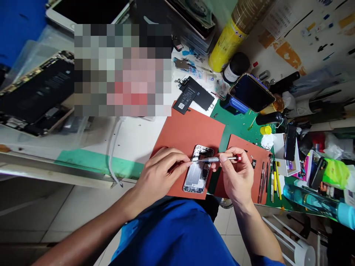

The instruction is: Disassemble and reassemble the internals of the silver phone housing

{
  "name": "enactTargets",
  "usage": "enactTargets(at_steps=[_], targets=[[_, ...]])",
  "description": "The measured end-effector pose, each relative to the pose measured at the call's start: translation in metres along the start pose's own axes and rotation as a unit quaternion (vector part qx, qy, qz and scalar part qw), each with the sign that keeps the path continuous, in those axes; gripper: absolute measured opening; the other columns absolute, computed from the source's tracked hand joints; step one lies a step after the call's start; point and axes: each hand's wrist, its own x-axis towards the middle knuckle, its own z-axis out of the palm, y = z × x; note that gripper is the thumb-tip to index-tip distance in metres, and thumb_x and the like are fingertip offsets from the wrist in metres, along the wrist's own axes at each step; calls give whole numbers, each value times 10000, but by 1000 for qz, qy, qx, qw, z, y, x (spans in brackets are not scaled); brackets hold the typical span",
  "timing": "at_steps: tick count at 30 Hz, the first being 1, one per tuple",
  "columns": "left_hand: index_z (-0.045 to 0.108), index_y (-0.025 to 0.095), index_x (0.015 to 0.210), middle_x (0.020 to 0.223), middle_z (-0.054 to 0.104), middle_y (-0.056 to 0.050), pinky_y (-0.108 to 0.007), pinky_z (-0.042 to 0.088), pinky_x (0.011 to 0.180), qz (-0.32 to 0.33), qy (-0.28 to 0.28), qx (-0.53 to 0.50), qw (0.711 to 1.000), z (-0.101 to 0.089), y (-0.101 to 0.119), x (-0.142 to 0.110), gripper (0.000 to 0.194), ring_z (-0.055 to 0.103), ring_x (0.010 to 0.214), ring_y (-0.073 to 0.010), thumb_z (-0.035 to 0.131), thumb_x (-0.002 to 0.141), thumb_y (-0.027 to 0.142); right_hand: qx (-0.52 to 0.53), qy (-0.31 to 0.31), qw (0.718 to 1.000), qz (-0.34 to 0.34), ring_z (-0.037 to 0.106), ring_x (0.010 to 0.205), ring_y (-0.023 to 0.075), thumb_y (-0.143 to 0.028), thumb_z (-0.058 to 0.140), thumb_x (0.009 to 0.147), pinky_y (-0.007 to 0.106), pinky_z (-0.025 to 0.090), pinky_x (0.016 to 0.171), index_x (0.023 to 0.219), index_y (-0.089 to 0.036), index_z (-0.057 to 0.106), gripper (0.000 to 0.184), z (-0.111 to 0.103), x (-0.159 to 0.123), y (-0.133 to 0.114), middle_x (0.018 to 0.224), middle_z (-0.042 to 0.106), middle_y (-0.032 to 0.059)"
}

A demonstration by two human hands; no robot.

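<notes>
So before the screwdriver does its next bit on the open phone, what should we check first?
1. Right hand grips the screwdriver: ok.
2. Left hand touches the screwdriver's tip end at the edge of the open phone: ok.
3. Phone lies flat on the red mat: ok.
4. Tip seated in a screw: cannot tell, the fingers hide it.
5. Spare tools lie in a row to the right, beside the right hand: ok.
6. Loose battery lies away from the phone, at the mat's far edge: ok.
</notes>
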Motion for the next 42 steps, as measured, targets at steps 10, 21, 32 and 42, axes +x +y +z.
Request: enactTargets(at_steps=[10, 21, 32, 42], targets=[[690, 213, 979, 929, 760, 22, -280, 549, 812, 9, -10, 1, 1000, 0, -2, -1, 127, 694, 839, -124, 625, 1056, 135, -34, -11, 997, -62, 816, 711, 187, -245, 756, 990, 336, 709, 671, 1127, -262, 628, 188, -4, -6, -7, 949, 830, 19], [663, 208, 997, 946, 744, 35, -266, 517, 846, 32, -30, 2, 999, 0, -6, -2, 119, 672, 868, -112, 637, 1056, 109, -70, -66, 988, -122, 845, 1007, 212, -137, 725, 980, 391, 746, 904, 1170, -265, 620, 252, -8, -5, -13, 1057, 842, 37], [665, 203, 1054, 978, 742, 14, -322, 502, 889, 57, -70, 2, 996, 1, -8, -3, 32, 670, 878, -139, 655, 1065, 175, -33, -89, 992, -81, 841, 976, 176, -114, 744, 984, 326, 744, 868, 1200, -277, 642, 290, -15, -5, -11, 1084, 852, 26], [714, 112, 1214, 1186, 795, -108, -447, 538, 929, 176, -56, 133, 974, 7, -3, -9, 215, 695, 1065, -271, 710, 999, 114, -314, -55, 894, -315, 848, 942, 196, -36, 749, 936, 306, 745, 818, 1339, -244, 615, 473, -19, 4, -37, 1108, 838, 53]])
